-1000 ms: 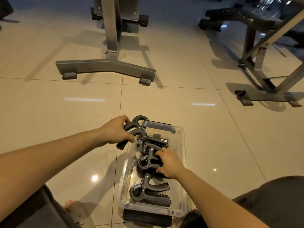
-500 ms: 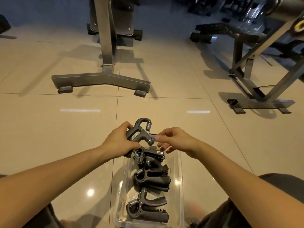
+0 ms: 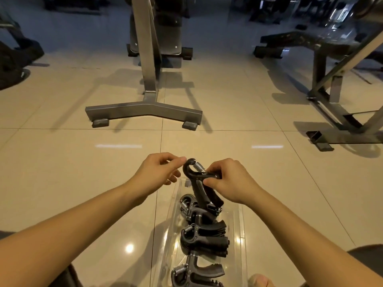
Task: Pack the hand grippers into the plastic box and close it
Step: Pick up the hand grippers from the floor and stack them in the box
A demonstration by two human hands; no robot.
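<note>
Black, steel-sprung hand gripper [image 3: 198,189] pinched by right hand [image 3: 232,181]; left hand [image 3: 157,172] loosely curled beside it.

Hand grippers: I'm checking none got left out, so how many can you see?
4. One hand gripper is held by the right hand over the plastic box's far end. Three lie inside in a row: far gripper, middle gripper, near gripper. The middle may hide another.

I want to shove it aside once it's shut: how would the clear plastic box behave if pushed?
The plastic box sits on glossy floor tiles, so it would probably slide easily. Low, long and loaded with several hand grippers, it seems unlikely to tip, and likely heavy for its thin clear walls, which may flex.
</note>
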